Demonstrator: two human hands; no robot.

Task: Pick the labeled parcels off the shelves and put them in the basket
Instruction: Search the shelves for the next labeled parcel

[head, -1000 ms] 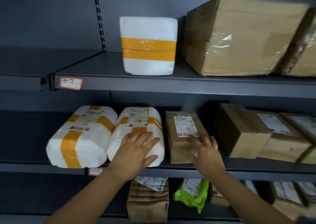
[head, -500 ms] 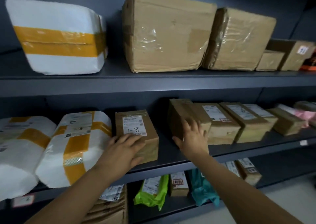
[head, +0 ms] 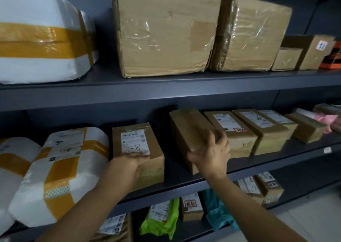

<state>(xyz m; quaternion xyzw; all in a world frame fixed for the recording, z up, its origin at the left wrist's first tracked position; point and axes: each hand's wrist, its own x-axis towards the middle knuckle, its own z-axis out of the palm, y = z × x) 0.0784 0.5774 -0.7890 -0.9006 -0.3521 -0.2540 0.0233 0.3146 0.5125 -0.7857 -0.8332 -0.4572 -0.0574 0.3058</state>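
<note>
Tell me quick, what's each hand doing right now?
Left hand: grips the front top edge of the 1-8 box.
Right hand: grips the tilted plain brown box beside it.

Handwritten "1-8" stands in black on the white shipping label [head: 135, 143] of the small brown cardboard box [head: 156, 160] at the grey middle shelf's [head: 276, 160] front edge. Its fine print, the red-framed sticker [head: 239, 129] and the blue-marked sticker [head: 322, 45] are too blurred to read.

Parcel depot: grey shelves [head: 166, 94] w/ labelled boxes [head: 230, 131].
</note>
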